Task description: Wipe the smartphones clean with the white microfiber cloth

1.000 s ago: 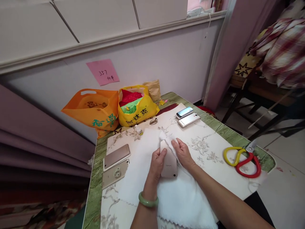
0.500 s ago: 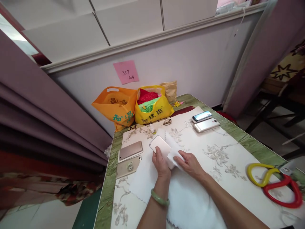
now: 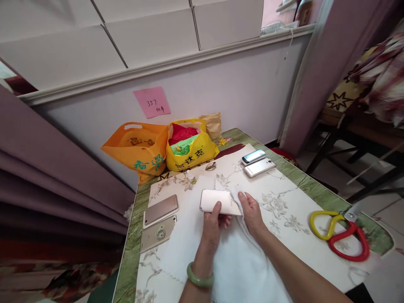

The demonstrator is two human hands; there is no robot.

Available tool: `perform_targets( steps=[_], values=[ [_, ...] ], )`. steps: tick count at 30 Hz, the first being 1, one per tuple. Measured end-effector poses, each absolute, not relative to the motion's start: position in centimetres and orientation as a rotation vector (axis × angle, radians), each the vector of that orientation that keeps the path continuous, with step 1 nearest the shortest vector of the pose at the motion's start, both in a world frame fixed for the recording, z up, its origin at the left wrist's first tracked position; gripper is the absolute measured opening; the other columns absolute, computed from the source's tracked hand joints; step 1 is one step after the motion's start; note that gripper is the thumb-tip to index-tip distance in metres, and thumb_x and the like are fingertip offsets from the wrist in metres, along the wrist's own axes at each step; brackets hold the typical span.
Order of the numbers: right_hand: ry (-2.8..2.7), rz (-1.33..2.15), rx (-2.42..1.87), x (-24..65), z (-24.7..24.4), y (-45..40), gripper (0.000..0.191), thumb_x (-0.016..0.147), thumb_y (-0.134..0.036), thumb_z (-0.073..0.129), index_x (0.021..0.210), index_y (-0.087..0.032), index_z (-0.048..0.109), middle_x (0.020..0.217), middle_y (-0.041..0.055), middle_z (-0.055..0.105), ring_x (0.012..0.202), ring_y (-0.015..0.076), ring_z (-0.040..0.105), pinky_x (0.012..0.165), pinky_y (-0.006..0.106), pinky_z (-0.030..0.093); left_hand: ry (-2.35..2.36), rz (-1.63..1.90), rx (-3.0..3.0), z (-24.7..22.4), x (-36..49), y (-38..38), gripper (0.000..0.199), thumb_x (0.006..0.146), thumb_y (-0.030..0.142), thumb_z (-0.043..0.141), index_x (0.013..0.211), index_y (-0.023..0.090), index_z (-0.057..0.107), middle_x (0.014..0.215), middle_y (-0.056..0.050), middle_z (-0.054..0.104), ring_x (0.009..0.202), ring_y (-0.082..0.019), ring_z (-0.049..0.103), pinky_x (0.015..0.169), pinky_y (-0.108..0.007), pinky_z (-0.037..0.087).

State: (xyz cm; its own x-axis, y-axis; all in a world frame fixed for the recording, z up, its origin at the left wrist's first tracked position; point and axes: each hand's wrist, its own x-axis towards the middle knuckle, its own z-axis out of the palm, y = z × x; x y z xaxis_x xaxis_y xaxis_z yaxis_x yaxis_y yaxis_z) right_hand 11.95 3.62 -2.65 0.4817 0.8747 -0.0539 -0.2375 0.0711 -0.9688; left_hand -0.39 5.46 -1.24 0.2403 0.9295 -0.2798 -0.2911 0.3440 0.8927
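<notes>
Two hands of yours are busy above the worktop (image 3: pixel 128 256). Your left hand (image 3: pixel 212 227) has a closed grip on the pale phone (image 3: pixel 213 201), thumb pressed on its back and fingers curled beneath; a green bracelet (image 3: pixel 199 277) circles that wrist. You hold the phone raised over the white cloth (image 3: pixel 249 269), its long side running across in front of you. Your right hand (image 3: pixel 253 214) pinches a gathered edge of that cloth, its grip closed on the fabric, which sits against the phone's right end. Left of your hands, a rose-gold phone (image 3: pixel 161 209) lies just beside a gold phone (image 3: pixel 158 234) bearing a round ring. Beyond your right hand, a silver phone (image 3: pixel 260 167) lies beside a dark-edged phone (image 3: pixel 253 156). Further right you have scissors (image 3: pixel 349 230) with one yellow and one red handle. A small bottle (image 3: pixel 191 177) stands near the glasses (image 3: pixel 210 166), before the yellow bag (image 3: pixel 189 161).
</notes>
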Motion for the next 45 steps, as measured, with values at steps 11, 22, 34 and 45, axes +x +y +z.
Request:
perform_targets(
  steps=[11, 22, 34, 45],
  values=[
    [-0.817, 0.975, -1.206, 11.8, -3.2, 3.8, 0.037, 0.083, -0.055, 0.058, 0.087, -0.018, 0.06, 0.071, 0.0, 0.061, 0.073, 0.0189, 0.056, 0.067, 0.028, 0.046, 0.859, 1.146, 0.791, -1.7, 0.5, 5.4, 0.037, 0.083, 0.046, 0.062, 0.081, 0.009, 0.069, 0.068, -0.008, 0.07, 0.059, -0.017, 0.064, 0.061, -0.03, 0.052],
    [-0.394, 0.996, -1.076, 12.4, -2.5, 4.1, 0.037, 0.081, -0.056, 0.059, 0.089, -0.02, 0.059, 0.075, -0.0009, 0.063, 0.066, 0.0162, 0.055, 0.062, 0.027, 0.046, 0.567, 0.912, 0.722, -0.4, -1.7, 4.9, 0.093, 0.062, 0.086, 0.049, 0.111, 0.009, 0.067, 0.104, -0.02, 0.069, 0.1, -0.036, 0.063, 0.083, -0.046, 0.05],
    [-0.853, 0.763, -1.366, 12.6, -3.4, 3.8, 0.043, 0.085, -0.061, 0.051, 0.081, -0.018, 0.057, 0.067, -0.0014, 0.055, 0.064, 0.0151, 0.046, 0.061, 0.026, 0.04, 0.84, 0.693, 1.004, -0.1, -1.3, 5.5, 0.044, 0.078, 0.044, 0.068, 0.11, 0.014, 0.067, 0.075, -0.004, 0.068, 0.058, -0.011, 0.055, 0.057, -0.023, 0.041],
    [-1.205, 0.782, -1.413, 12.0, -2.5, 3.3, 0.037, 0.089, -0.055, 0.047, 0.076, -0.022, 0.055, 0.064, -0.0025, 0.053, 0.059, 0.0149, 0.043, 0.058, 0.026, 0.035, 0.973, 1.083, 0.852, -0.9, -0.2, 5.6, 0.037, 0.077, 0.044, 0.067, 0.099, 0.014, 0.066, 0.082, -0.005, 0.071, 0.064, -0.015, 0.062, 0.064, -0.026, 0.048]
  ],
)
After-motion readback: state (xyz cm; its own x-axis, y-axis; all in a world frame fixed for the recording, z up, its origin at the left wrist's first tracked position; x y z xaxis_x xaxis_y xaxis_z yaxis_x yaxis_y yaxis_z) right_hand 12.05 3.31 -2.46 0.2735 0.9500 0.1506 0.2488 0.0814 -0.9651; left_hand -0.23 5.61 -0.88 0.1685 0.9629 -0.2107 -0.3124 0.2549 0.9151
